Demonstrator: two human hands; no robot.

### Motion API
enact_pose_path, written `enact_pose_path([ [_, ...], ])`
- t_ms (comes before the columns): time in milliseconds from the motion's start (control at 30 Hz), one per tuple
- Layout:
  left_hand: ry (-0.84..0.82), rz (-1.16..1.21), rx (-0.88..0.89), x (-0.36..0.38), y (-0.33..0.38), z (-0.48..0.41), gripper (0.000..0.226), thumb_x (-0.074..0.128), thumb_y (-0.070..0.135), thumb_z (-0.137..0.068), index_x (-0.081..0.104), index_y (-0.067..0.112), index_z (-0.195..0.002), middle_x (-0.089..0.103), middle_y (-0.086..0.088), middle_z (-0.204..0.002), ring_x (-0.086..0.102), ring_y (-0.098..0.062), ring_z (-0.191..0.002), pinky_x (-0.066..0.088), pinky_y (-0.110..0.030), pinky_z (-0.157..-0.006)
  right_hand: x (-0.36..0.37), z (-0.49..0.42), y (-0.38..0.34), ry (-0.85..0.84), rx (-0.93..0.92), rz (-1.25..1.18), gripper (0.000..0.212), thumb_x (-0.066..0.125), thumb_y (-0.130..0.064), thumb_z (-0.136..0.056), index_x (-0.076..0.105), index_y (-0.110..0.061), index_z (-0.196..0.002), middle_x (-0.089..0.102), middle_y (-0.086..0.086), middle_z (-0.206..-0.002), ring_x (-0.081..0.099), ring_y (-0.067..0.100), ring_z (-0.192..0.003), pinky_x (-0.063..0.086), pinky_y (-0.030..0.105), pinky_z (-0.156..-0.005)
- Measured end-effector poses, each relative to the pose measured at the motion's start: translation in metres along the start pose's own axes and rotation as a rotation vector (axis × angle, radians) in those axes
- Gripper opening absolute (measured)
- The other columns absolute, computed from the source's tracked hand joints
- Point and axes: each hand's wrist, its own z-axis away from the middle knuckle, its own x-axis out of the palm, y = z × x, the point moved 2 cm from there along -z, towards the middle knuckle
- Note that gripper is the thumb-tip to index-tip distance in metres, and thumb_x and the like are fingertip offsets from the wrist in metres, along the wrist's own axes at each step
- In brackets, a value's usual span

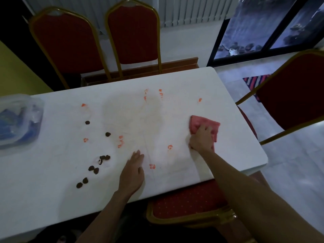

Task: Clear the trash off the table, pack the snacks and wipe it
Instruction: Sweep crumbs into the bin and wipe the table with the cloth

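Wiping: right hand (201, 135) is gripping a crumpled pink cloth (206, 125) against the white rectangular table (175, 81), while flat, open-fingered left hand (133, 171) is bracing beside orange smears (121, 142).

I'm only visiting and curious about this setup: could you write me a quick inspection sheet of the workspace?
Surface: white rectangular table, marked with orange-red smears.
Job's things: pink-red cloth on the table's right part; clear plastic container with blue contents at the left edge.
Clutter: small dark brown crumbs scattered left of centre.
Grippers: right hand grips the cloth; left hand rests flat on the table, fingers straight.
Cables: nothing seen.
Surroundings: red padded chairs with gold metal frames around the table; dark glass door beyond.
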Motion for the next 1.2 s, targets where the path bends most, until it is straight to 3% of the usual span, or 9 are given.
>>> enact_pose_path([
  [133,0.005,-0.015,0.021,-0.001,-0.001,0.001,0.055,0.04,0.007,-0.098,0.033,0.013,-0.152,0.022,0.0,-0.162,0.015,-0.012,-0.152,0.004,-0.021,-0.12,0.008,0.001,-0.025,-0.121,-0.162,-0.001,0.066,0.072,-0.012,-0.077,0.04,-0.011,-0.135,0.041,0.016,-0.136,0.056,0.042,-0.113,0.055,0.04,-0.067],
  [200,0.0,-0.006,0.026,0.0,-0.001,0.001,0.055,0.04,0.006,-0.098,0.033,0.013,-0.152,0.023,-0.001,-0.162,0.017,-0.013,-0.151,0.007,-0.023,-0.121,0.002,-0.006,-0.018,-0.062,-0.191,-0.006,0.058,0.066,-0.029,-0.082,0.038,-0.018,-0.132,0.041,0.015,-0.135,0.063,0.039,-0.101,0.055,0.042,-0.077],
  [333,-0.002,0.037,0.0,-0.001,0.005,0.001,0.057,0.038,0.007,-0.098,0.029,0.014,-0.154,0.019,0.001,-0.163,0.014,-0.011,-0.152,0.004,-0.022,-0.123,-0.002,-0.024,0.002,-0.002,-0.114,0.026,0.082,0.069,-0.055,-0.079,0.028,-0.021,-0.141,0.031,0.015,-0.136,0.06,0.043,-0.101,0.05,0.048,-0.086],
  [500,0.0,0.07,-0.04,-0.003,0.008,0.005,0.056,0.037,0.009,-0.099,0.029,0.015,-0.154,0.021,0.001,-0.163,0.013,-0.01,-0.152,0.007,-0.026,-0.124,0.007,-0.018,-0.033,-0.11,-0.213,0.155,0.056,0.064,-0.029,-0.087,0.04,-0.008,-0.133,0.04,0.02,-0.133,0.058,0.045,-0.109,0.047,0.047,-0.09],
  [667,0.161,0.157,-0.118,-0.022,-0.006,0.025,0.048,0.04,0.011,-0.1,0.042,0.019,-0.148,0.04,0.006,-0.155,0.028,-0.006,-0.146,0.013,-0.017,-0.116,0.011,-0.002,-0.09,-0.224,-0.487,0.233,0.048,0.063,-0.051,-0.083,0.052,-0.014,-0.112,0.063,0.012,-0.103,0.06,0.03,-0.088,0.051,0.039,-0.073],
  [800,0.346,0.207,-0.244,-0.044,-0.04,0.057,0.045,0.048,0.003,-0.095,0.06,0.019,-0.135,0.056,0.002,-0.143,0.046,-0.013,-0.138,0.029,-0.019,-0.112,0.041,0.054,-0.136,-0.297,-0.567,0.171,0.055,0.063,-0.062,-0.081,0.047,-0.019,-0.112,0.061,0.002,-0.092,0.057,0.025,-0.083,0.045,0.034,-0.07],
  [900,0.446,0.217,-0.301,-0.062,-0.066,0.078,0.046,0.05,-0.005,-0.09,0.064,0.014,-0.129,0.059,-0.002,-0.139,0.051,-0.016,-0.133,0.033,-0.02,-0.11,0.085,0.102,-0.15,-0.367,-0.556,0.172,0.057,0.062,-0.056,-0.085,0.038,-0.017,-0.12,0.061,0.006,-0.1,0.061,0.028,-0.087,0.049,0.036,-0.072],
  [967,0.519,0.218,-0.344,-0.076,-0.084,0.091,0.047,0.05,-0.009,-0.088,0.065,0.011,-0.128,0.06,-0.004,-0.137,0.051,-0.015,-0.132,0.031,-0.012,-0.109,0.109,0.13,-0.159,-0.36,-0.545,0.139,0.058,0.06,-0.053,-0.088,0.035,-0.015,-0.125,0.059,0.01,-0.107,0.063,0.031,-0.09,0.053,0.039,-0.075],
  [1200,0.665,0.264,-0.486,-0.113,-0.147,0.123,0.047,0.052,-0.011,-0.087,0.064,0.007,-0.128,0.052,0.0,-0.141,0.046,-0.017,-0.136,0.028,-0.009,-0.106,0.176,0.226,-0.204,-0.381,-0.575,0.069,0.051,0.056,-0.031,-0.093,0.029,-0.013,-0.132,0.049,0.009,-0.108,0.058,0.028,-0.083,0.047,0.036,-0.069],
])
